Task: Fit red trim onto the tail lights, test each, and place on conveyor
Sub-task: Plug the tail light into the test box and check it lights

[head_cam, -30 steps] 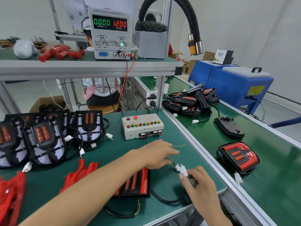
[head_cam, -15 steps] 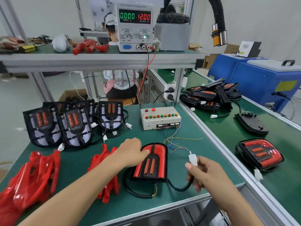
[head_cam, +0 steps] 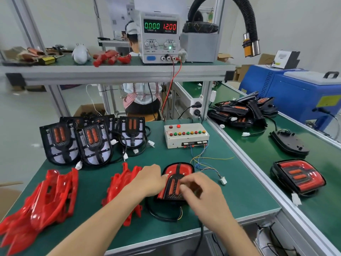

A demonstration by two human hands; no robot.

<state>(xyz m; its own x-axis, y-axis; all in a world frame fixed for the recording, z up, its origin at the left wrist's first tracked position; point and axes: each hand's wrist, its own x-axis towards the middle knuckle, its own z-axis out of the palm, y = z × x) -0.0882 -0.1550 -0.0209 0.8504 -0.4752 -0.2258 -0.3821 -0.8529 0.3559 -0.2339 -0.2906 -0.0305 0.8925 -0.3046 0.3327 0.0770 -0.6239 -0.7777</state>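
Both hands (head_cam: 147, 180) (head_cam: 201, 191) gripping trimmed light (head_cam: 174, 182) near tester (head_cam: 186, 134), fingers curled on it, likely steadying for pickup.

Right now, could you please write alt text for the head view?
Both hands, left and right, rest on a red-trimmed tail light on a green bench, beside red trim pieces, a button test box and a conveyor.

Green bench (head_cam: 230, 191) carries tail light (head_cam: 175, 182), red trims (head_cam: 48, 196), test box (head_cam: 186, 134).
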